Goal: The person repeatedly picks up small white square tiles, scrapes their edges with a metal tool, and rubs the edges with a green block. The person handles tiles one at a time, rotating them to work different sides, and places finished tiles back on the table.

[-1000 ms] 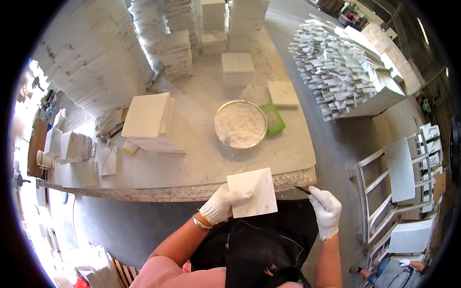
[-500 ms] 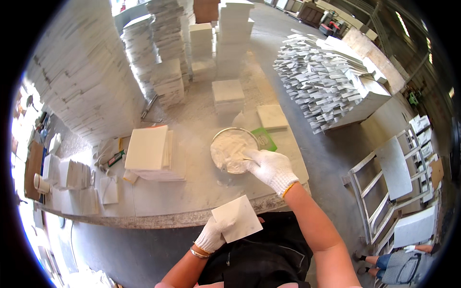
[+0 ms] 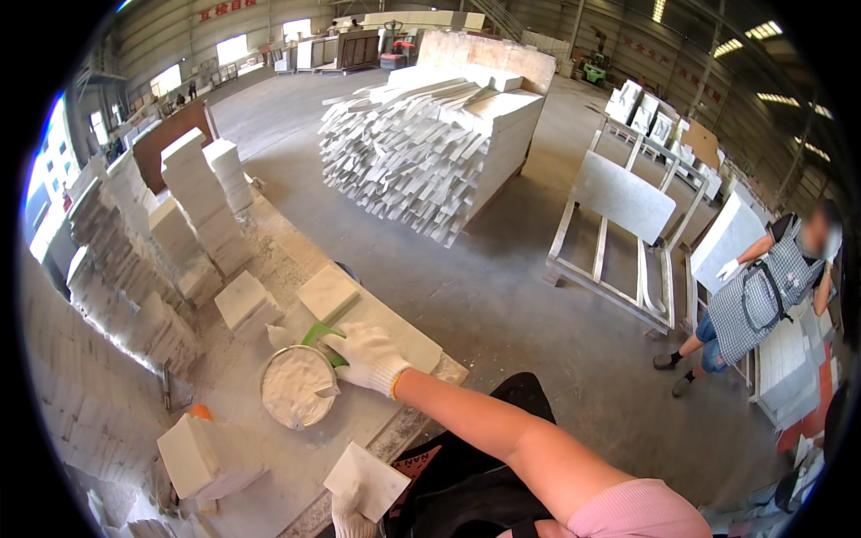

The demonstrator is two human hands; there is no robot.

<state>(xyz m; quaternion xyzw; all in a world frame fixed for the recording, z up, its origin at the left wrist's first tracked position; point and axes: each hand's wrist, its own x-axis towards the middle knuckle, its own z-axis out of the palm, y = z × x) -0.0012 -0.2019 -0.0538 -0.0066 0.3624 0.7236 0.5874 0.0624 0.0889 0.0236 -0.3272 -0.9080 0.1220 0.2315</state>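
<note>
"Where do we find the gloved hands at this dusty workbench (image 3: 396,334)?"

"Well apart. The left hand (image 3: 348,514) grips a square white marble tile (image 3: 375,477), tilted, at the bench's near edge, beside a black apron (image 3: 450,487)."

"And the right hand (image 3: 369,357)?"

"We see it stretched over the bench to a flat green pad (image 3: 316,334) next to a round bowl (image 3: 300,427). The fingers touch the pad, though we cannot tell whether they close on it. White material, powder or paste, fills the bowl."

"What else do we note?"

"A stack of white tiles (image 3: 193,455) near the bowl and, far right, a co-worker (image 3: 753,291) in a checked apron."
</note>
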